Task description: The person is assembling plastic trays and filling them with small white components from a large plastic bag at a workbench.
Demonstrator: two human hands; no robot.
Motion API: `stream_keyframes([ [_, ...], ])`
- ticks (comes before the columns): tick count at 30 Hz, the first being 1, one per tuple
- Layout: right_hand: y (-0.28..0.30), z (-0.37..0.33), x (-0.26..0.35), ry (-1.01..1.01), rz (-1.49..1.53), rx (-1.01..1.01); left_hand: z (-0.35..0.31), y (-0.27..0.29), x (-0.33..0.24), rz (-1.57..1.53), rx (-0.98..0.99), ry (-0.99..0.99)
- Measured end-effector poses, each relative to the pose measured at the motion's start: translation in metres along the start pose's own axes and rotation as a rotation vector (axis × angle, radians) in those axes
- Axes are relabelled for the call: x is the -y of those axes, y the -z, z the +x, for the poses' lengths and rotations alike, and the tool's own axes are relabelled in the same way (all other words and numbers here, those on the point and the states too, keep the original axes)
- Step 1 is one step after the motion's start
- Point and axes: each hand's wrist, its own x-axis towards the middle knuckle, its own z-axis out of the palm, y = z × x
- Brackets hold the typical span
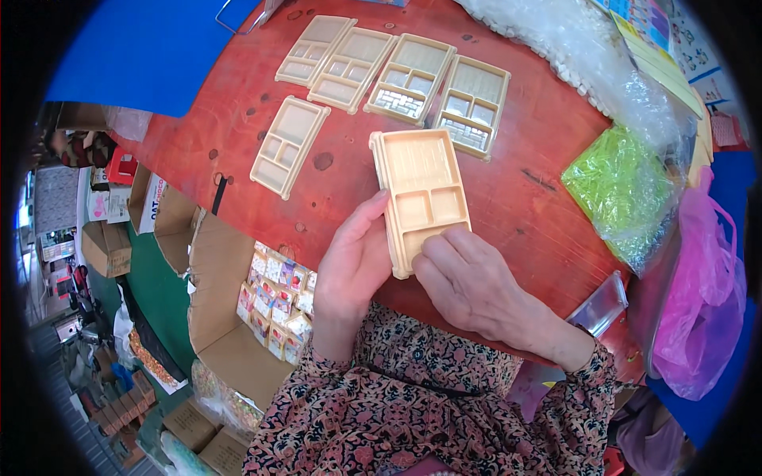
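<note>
Desk (341, 198) of red wood carries five beige compartment trays (292, 136), laid out perhaps for easy reach. Above its near part, a sixth tray (417, 159) sits in the half-closed left hand (355, 250), held along one edge, apparently for steadiness; the right hand (470, 282), fingers curled, covers some of its lowest compartment, any grip hidden.

We find the held tray (417, 163) smooth plastic with a soft sheen, and the table (349, 151) knotted, red-coated wood with faint gloss. We record crinkled, glossy plastic on the green pack (615, 182) and pink bag (694, 301), matt cardboard on the carton (214, 278), and matt cloth on the garment (317, 420).
</note>
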Motion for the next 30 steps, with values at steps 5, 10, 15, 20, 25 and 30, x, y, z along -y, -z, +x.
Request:
stream_keyframes([
  [5, 0.004, -0.001, 0.004, -0.018, 0.008, 0.004, -0.005, 0.004, 0.016, -0.128, 0.120, 0.003],
  [10, 0.009, -0.003, 0.005, -0.037, 0.083, 0.004, -0.007, -0.007, 0.029, -0.024, 0.139, 0.058],
  [15, 0.009, -0.009, 0.000, -0.139, 0.285, -0.152, -0.001, -0.008, 0.041, 0.107, 0.217, 0.005],
  [20, 0.013, -0.006, -0.004, -0.190, 0.392, -0.254, -0.006, 0.008, 0.044, -0.156, 0.209, -0.045],
  [25, 0.015, -0.008, -0.006, -0.144, 0.378, -0.287, -0.009, -0.006, 0.041, -0.012, 0.115, -0.054],
  [30, 0.041, -0.013, -0.028, -0.321, 0.283, -0.623, -0.009, -0.019, 0.041, 0.152, -0.013, -0.106],
])
